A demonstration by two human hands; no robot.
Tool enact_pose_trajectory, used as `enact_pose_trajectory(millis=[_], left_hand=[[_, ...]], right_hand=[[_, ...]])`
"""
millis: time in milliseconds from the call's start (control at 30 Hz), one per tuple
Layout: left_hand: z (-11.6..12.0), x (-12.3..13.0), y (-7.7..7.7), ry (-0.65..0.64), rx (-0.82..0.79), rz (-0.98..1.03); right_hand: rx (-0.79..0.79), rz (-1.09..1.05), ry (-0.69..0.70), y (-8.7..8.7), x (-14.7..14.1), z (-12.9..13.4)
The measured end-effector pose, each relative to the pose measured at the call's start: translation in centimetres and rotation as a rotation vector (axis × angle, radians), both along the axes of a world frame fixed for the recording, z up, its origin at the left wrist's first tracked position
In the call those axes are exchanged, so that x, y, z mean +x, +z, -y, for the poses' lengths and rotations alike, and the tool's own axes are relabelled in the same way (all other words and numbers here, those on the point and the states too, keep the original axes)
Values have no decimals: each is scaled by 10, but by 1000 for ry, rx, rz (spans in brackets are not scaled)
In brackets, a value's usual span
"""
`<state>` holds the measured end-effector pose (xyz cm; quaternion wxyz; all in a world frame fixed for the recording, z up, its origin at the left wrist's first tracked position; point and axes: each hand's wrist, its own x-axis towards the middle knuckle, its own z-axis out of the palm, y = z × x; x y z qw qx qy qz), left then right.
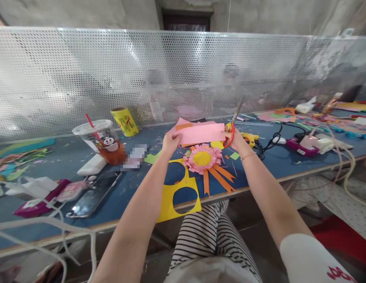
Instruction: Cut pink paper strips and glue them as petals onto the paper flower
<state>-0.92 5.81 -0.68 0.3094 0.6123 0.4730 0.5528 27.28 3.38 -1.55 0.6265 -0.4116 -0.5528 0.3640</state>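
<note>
Between my two hands a strip of pink paper (202, 134) is stretched out over the blue table. My left hand (171, 143) pinches its left end. The right end is gripped by my right hand (234, 140), which also carries orange-handled scissors (232, 127) with the blades pointing up and away. Just below the strip lies a pink paper rosette (202, 158) with a yellow centre and orange ribbon tails (219, 175). Left of it, a yellow sheet (168, 202) with round cut-outs hangs partly over the table edge. More pink and orange paper lies behind the strip.
A cup of dark drink (104, 143) with a red straw, a yellow can-like container (125, 122) and a phone (96, 195) stand or lie on the left. To the right are a yellow glue gun (250, 139), cables and a purple box (302, 146). A perforated metal screen (183, 78) runs behind.
</note>
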Motion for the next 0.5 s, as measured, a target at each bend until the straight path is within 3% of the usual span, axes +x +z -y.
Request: enact_pose_trajectory(millis=[167, 333, 433, 500], left_hand=[[12, 7, 13, -120, -18, 402], [31, 25, 16, -240, -63, 783], [39, 35, 15, -301, -23, 813], [42, 42, 13, -335, 7, 729]], right_hand=[[37, 1, -36, -11, -10, -4], [32, -278, -43, -7, -35, 0], [4, -425, -25, -3, -42, 3], [-12, -464, -39, -3, -43, 3]])
